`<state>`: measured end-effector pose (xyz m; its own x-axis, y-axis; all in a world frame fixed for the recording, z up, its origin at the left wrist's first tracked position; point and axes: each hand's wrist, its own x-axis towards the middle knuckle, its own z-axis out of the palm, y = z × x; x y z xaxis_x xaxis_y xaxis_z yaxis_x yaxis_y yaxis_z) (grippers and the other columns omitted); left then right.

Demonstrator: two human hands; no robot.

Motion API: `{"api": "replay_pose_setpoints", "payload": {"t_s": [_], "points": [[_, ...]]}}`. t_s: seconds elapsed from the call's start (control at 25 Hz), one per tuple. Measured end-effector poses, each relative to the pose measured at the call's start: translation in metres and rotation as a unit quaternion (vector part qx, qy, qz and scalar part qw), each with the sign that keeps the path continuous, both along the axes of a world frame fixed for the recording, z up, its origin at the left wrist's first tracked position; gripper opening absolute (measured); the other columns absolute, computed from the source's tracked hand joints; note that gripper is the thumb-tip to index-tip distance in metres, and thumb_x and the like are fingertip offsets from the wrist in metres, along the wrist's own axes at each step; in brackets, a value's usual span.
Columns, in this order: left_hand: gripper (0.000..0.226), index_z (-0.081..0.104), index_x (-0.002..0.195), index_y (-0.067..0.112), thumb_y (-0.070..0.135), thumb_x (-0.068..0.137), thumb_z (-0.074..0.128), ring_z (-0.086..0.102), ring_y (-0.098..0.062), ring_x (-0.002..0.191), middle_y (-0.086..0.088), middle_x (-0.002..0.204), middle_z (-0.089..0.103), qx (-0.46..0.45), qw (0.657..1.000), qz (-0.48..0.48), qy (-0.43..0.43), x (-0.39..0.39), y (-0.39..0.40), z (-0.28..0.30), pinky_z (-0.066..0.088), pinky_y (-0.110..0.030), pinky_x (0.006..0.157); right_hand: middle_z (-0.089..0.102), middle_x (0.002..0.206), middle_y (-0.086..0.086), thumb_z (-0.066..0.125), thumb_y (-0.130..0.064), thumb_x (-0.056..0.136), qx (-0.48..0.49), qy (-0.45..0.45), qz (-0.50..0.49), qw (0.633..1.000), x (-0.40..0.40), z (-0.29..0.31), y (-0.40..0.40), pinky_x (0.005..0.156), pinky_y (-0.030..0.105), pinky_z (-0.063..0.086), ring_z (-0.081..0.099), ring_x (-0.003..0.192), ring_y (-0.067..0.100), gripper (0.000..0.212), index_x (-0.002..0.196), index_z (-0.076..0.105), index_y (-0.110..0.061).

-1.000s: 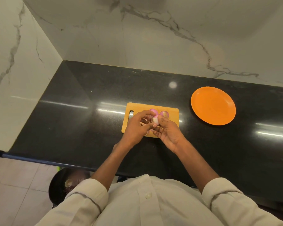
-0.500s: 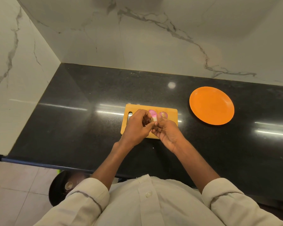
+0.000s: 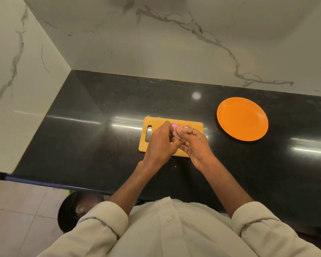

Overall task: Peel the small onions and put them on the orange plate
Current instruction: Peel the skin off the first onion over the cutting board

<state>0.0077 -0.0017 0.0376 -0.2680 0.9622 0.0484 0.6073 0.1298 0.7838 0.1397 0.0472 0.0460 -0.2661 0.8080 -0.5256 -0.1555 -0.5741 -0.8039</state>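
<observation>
Both hands (image 3: 178, 143) pinch a mostly hidden small onion (image 3: 176, 134).

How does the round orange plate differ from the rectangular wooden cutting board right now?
The round orange plate is circular and bare; the rectangular wooden cutting board has a handle slot and holds small pink onions. The plate sits apart on the right; the board lies under both hands, the left hand and right hand. Both lie flat on the black counter.

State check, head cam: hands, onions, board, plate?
left hand: pinching the held onion
right hand: gripping the held onion
held onion: between both hands, above the board
other onions: on the board
cutting board: flat on the counter
orange plate: empty
</observation>
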Motion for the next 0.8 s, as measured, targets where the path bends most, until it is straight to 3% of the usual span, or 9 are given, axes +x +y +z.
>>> {"api": "replay_pose_setpoints", "payload": {"t_s": [0.08,0.16,0.24,0.32,0.44,0.56,0.68,0.8], "points": [[0.019,0.055,0.093,0.015,0.018,0.098,0.073,0.063,-0.019,0.072,0.002,0.079,0.064,0.014,1.0,0.023,-0.008,0.001,0.001,-0.001,0.055,-0.036,0.063,0.073,0.126,0.017,0.082,-0.017,0.09,-0.007,0.004,0.0,1.0,-0.001,0.001,-0.001,0.084,0.035,0.065,0.078,0.101,0.026,0.025,0.108,0.071,-0.004],[0.015,0.061,0.097,0.016,0.023,0.099,0.074,0.068,-0.015,0.077,0.003,0.083,0.07,0.021,0.997,0.038,-0.06,0.001,0.002,-0.002,0.057,-0.027,0.065,0.075,0.122,0.016,0.081,-0.018,0.092,-0.027,0.011,-0.013,0.999,-0.002,0.003,0.0,0.09,0.038,0.064,0.078,0.103,0.026,0.035,0.118,0.069,0.001],[0.013,0.069,0.105,0.014,0.024,0.1,0.076,0.073,-0.014,0.087,0.002,0.093,0.075,0.017,0.986,0.046,-0.156,-0.002,0.002,-0.003,0.061,-0.026,0.073,0.079,0.11,0.013,0.078,-0.017,0.093,-0.063,0.036,-0.036,0.997,0.0,0.006,0.002,0.093,0.037,0.063,0.078,0.099,0.023,0.025,0.114,0.073,-0.004],[0.019,0.074,0.114,0.014,0.025,0.098,0.078,0.075,-0.015,0.094,0.001,0.1,0.078,0.009,0.977,0.043,-0.211,-0.007,0.002,-0.007,0.064,-0.033,0.082,0.08,0.101,0.011,0.078,-0.015,0.093,-0.096,0.065,-0.05,0.992,0.002,0.008,0.003,0.096,0.038,0.062,0.078,0.096,0.023,0.012,0.104,0.076,-0.008],[0.015,0.079,0.109,0.009,0.015,0.096,0.08,0.078,-0.023,0.087,-0.004,0.094,0.081,-0.004,0.964,0.058,-0.258,-0.012,0.001,-0.009,0.064,-0.032,0.078,0.082,0.09,0.008,0.076,-0.014,0.095,-0.11,0.072,-0.042,0.99,0.001,0.009,0.001,0.1,0.04,0.06,0.079,0.092,0.023,0.01,0.101,0.075,-0.007],[0.012,0.081,0.108,0.006,0.01,0.097,0.077,0.078,-0.025,0.083,-0.008,0.091,0.081,-0.001,0.961,0.041,-0.275,-0.016,0.001,-0.008,0.064,-0.032,0.075,0.082,0.095,0.008,0.075,-0.013,0.094,-0.096,0.068,-0.031,0.993,0.001,0.008,0.0,0.095,0.036,0.062,0.079,0.095,0.024,0.014,0.106,0.073,-0.006],[0.017,0.075,0.103,0.008,0.019,0.093,0.084,0.075,-0.03,0.083,-0.01,0.089,0.078,-0.016,0.963,0.032,-0.269,-0.016,0.0,-0.004,0.064,-0.036,0.075,0.079,0.111,0.013,0.077,-0.011,0.093,-0.065,0.048,-0.02,0.997,0.0,0.006,-0.001,0.086,0.034,0.065,0.079,0.1,0.026,0.023,0.113,0.069,-0.002],[0.021,0.066,0.096,0.009,0.019,0.092,0.084,0.062,-0.009,0.068,0.0,0.08,0.069,-0.014,0.976,0.04,-0.212,-0.01,0.001,-0.004,0.054,-0.024,0.063,0.078,0.114,0.013,0.076,-0.01,0.094,-0.04,0.042,-0.008,0.998,-0.002,0.006,-0.002,0.083,0.034,0.066,0.079,0.101,0.026,0.021,0.112,0.068,-0.005]]}}
